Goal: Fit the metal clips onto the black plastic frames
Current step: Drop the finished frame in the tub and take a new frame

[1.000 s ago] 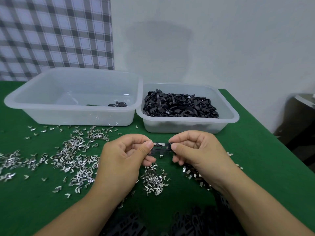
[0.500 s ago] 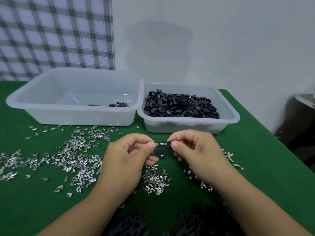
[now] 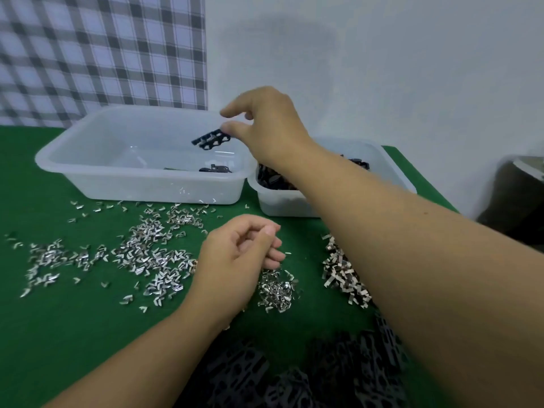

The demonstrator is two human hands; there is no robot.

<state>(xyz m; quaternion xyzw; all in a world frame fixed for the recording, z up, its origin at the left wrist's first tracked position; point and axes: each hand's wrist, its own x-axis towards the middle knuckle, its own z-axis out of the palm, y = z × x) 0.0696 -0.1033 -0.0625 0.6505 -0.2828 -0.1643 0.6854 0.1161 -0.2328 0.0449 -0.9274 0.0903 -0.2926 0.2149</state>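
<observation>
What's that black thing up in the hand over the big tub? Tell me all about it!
A small black frame, plastic-looking: a flat strip with a row of holes, blurred. It is tilted in the air over the clear tub, left end lower. Its right end meets the thumb of the right hand; whether it is gripped is unclear.

Small assembly workbench (image 3: 59, 334): parts bins (image 3: 141, 184), clip piles (image 3: 147, 251).

Right hand (image 3: 265, 125) stretched forward, thumb and forefinger parted; left hand (image 3: 235, 254) loosely curled.
</observation>
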